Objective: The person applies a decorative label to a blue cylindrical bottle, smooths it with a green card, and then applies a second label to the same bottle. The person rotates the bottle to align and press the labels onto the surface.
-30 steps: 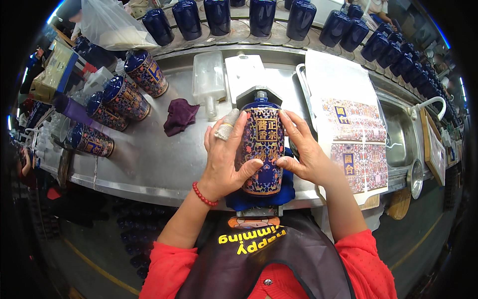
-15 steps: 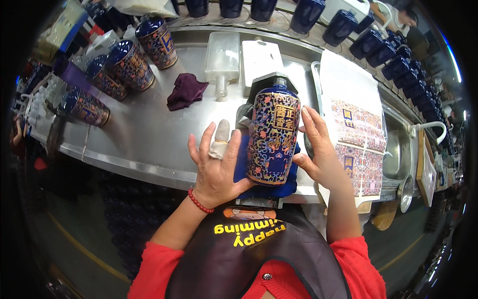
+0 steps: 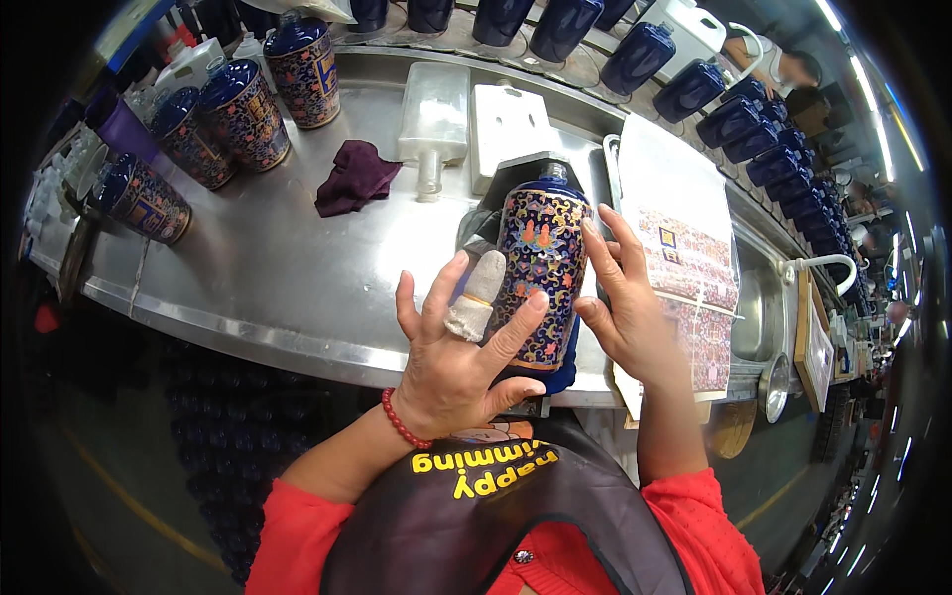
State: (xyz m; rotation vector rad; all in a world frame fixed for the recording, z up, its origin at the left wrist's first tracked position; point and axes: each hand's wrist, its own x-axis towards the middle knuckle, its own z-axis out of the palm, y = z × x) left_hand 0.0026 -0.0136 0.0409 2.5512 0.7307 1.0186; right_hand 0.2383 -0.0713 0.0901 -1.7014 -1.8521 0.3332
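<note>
A dark blue bottle (image 3: 535, 238) with a colourful floral pattern rests tilted in front of me, on a dark support with blue cloth beneath it. My left hand (image 3: 446, 362) is open, fingers spread along the bottle's left side, the index fingertip over its lower front. Pale cloth covers one of its fingers. On the bottle's right side my right hand (image 3: 635, 312) is open, its fingers stretched and their tips at or very near the surface. Neither hand wraps round the bottle. To the right lie sheets (image 3: 684, 253) printed with matching floral patterns.
A purple cloth (image 3: 357, 178) lies on the metal bench (image 3: 268, 268). Behind are a clear flask-shaped container (image 3: 436, 114) and a white block (image 3: 508, 124). Patterned bottles (image 3: 243, 114) stand at left, plain blue bottles (image 3: 638, 58) along the back. A sink (image 3: 756, 307) is at right.
The bottle has turned about its length, and a floral side has replaced the lettered panel. My left hand has moved right, over the bottle's lower edge. The view has shifted slightly.
</note>
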